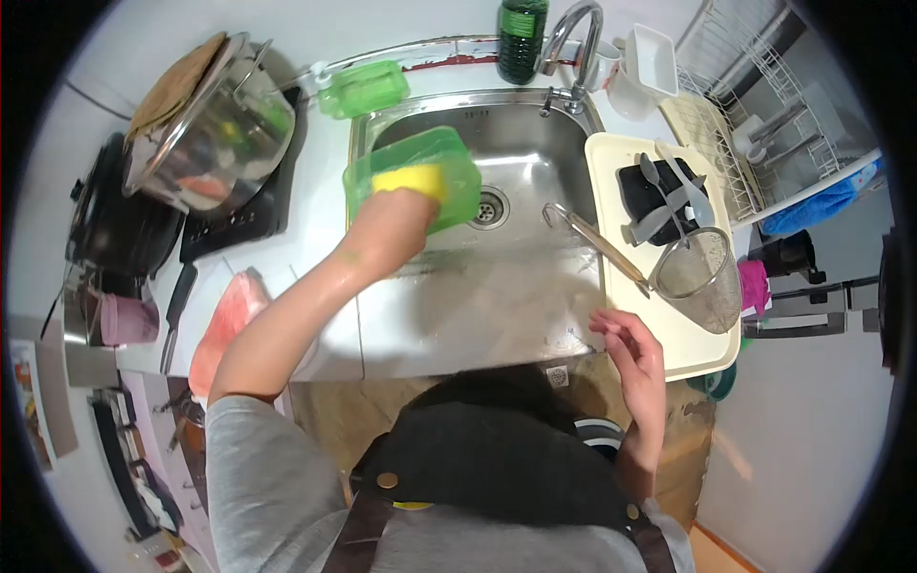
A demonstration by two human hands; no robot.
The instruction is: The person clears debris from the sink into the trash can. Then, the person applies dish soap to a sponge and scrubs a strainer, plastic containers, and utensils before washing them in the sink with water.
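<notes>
My left hand [390, 232] reaches over the left side of the sink [535, 153] with its fingers closed on a yellow sponge [411, 179]. The sponge is against a green translucent plastic container [454, 158], which overlaps the sink's left rim; my fingertips are partly hidden, and I cannot tell whether they also grip the container. Near the sink's front right corner, my right hand [638, 353] is in the air, fingers apart and holding nothing. It is closest to the front left edge of a cream tray [683, 358].
On the tray lie a mesh strainer [702, 277], its wooden handle over the sink, and several utensils on a black dish [640, 196]. Behind the sink are a faucet [573, 57], a green bottle [521, 43] and another green container [368, 89]. Left are a pot [224, 143] and knife [179, 301].
</notes>
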